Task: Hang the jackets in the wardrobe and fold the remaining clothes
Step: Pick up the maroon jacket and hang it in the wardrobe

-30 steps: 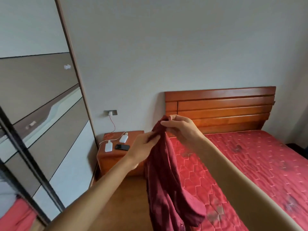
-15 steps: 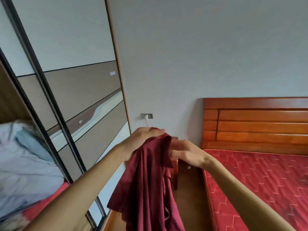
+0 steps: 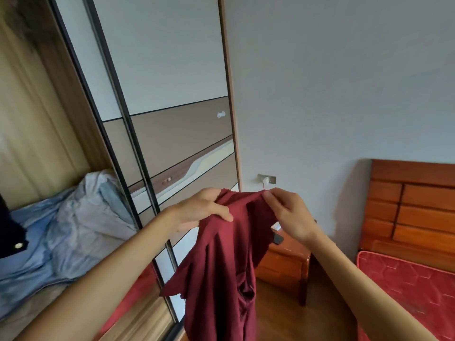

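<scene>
- Since half a second back, the view swings toward the wardrobe [image 3: 37, 119], whose open bay now fills the 9 o'clock side. The hands draw apart along the top of the maroon garment [image 3: 221, 267].
- Left hand [image 3: 202, 210]: fingers curled over a bunched fold, gripping it. Right hand [image 3: 290, 215]: thumb and fingertips pinch the top edge at the cloth's 1 o'clock corner.
- Judgement: the two-point hold stretches the top edge, probably to find the shoulders or collar before hanging or folding. Whether this is a jacket, I cannot tell.
- The garment hangs in the air from centre to 6 o'clock, in front of the sliding door [image 3: 172, 70].
- Long axis is vertical: top edge toward 12 o'clock, loose end toward 6 o'clock and out of frame.
- Pale blue clothes [image 3: 73, 230] lie heaped inside the wardrobe at 8 o'clock.
</scene>
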Available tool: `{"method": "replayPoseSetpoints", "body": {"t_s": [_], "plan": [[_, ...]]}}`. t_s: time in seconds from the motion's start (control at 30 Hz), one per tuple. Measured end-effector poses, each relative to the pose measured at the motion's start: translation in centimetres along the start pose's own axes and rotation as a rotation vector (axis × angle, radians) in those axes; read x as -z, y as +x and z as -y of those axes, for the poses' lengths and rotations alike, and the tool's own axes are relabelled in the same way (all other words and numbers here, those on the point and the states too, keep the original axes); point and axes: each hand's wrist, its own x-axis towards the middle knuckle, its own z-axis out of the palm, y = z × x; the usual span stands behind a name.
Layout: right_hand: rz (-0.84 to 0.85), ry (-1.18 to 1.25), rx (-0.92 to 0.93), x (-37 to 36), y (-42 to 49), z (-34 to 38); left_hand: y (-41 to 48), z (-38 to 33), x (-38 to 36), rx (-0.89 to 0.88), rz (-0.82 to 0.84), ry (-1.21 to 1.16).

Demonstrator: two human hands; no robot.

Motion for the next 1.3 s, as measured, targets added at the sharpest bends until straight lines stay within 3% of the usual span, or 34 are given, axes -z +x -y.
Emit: {"method": "replayPoseSetpoints", "body": {"t_s": [0.2, 0.33, 0.43, 0.63, 0.8, 0.9, 0.97, 1.1, 1.3], "plan": [[0.070, -0.029, 0.065, 1.5, 4.9, 1.2, -0.6, 1.4, 0.1, -0.093, -0.106, 0.463], [0.054, 0.015, 0.091, 0.4, 7.2, 1.0, -0.8, 1.8, 0.8, -0.212, -0.205, 0.396], [0.146, 0.086, 0.102, -0.2, 8.0, 0.4, -1.9, 1.8, 2.6, -0.106, -0.196, 0.314], [0.495, 0.345, 0.018, -3.4, 8.3, 1.9, -2.5, 5.5, 6.8, 0.101, -0.151, 0.084], [0.711, -0.185, 0.036, -6.5, 11.2, 3.5, -3.3, 7.0, 11.2, 0.047, -0.188, -0.120], [0.779, -0.213, 0.053, -9.1, 13.6, 4.8, -4.1, 8.5, 15.1, -0.017, -0.189, -0.236], [0.798, -0.155, 0.114, -10.9, 15.3, 6.3, -4.7, 9.2, 17.1, -0.058, -0.237, -0.196], [0.805, -0.110, 0.235, -15.2, 18.9, 10.5, -5.6, 10.6, 20.0, -0.063, -0.458, 0.110], [0.811, -0.082, 0.408, -22.3, 23.2, 15.9, -7.2, 13.8, 24.0, -0.136, -0.654, 0.187]]}}
